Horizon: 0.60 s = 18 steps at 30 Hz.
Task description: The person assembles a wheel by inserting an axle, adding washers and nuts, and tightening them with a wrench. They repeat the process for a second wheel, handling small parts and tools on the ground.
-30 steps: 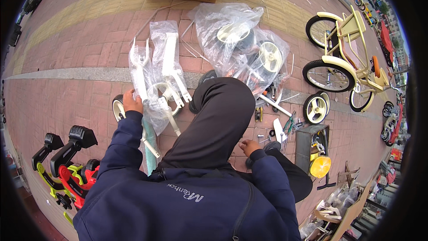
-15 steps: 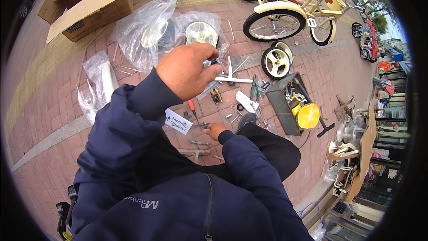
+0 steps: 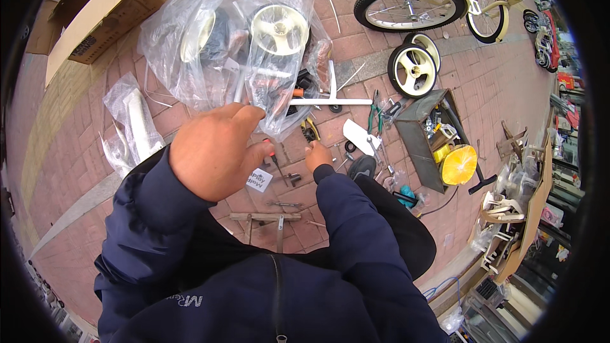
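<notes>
The left hand (image 3: 216,149) has been raised nearer the bagged wheel (image 3: 277,28), seemingly empty, fingers loose; the right hand (image 3: 318,154) has been lowered, open, to the paving (image 3: 63,152) beside small hardware (image 3: 289,178).

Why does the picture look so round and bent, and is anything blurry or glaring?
Head view: fisheye lens, so the paving lines curve and the corners go black; soft, even daylight with faint shadows; the clear plastic bags catch glare; the raised left hand, close to the lens, looks oversized and slightly soft.

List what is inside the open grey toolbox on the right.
The grey toolbox holds a jumble of small metal hardware near its top and a yellow item lower down. A round orange-yellow disc covers its lower corner, hiding whatever lies beneath.
</notes>
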Tool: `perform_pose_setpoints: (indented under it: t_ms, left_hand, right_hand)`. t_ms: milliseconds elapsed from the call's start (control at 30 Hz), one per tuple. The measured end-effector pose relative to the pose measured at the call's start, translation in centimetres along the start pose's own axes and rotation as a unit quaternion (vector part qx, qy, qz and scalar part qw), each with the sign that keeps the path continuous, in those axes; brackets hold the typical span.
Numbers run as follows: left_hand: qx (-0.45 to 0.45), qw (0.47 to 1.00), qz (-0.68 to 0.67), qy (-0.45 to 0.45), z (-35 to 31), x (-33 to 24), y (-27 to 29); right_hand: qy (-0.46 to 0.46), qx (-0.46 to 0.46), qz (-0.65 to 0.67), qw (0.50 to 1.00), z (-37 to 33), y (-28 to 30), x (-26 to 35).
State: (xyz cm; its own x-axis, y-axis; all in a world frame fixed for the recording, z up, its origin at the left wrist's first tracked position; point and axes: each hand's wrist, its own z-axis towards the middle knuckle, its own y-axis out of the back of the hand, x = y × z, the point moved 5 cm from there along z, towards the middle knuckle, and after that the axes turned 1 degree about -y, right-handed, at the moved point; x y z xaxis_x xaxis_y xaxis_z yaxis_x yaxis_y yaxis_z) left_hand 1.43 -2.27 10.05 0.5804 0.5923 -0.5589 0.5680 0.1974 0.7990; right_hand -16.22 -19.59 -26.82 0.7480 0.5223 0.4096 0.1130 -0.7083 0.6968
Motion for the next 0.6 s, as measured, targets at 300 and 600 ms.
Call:
perform_pose_setpoints:
  t_ms: [300, 600]
  left_hand:
    - [0.075, 0.996, -0.034, -0.023, -0.2, -1.5, 0.1]
    - [0.072, 0.997, -0.022, -0.024, -1.2, -1.0, 1.1]
  right_hand:
    - [0.320, 0.136, 0.077, 0.935, 2.5, -6.0, 16.4]
    - [-0.061, -0.258, 0.072, 0.962, 8.4, 1.0, 4.1]
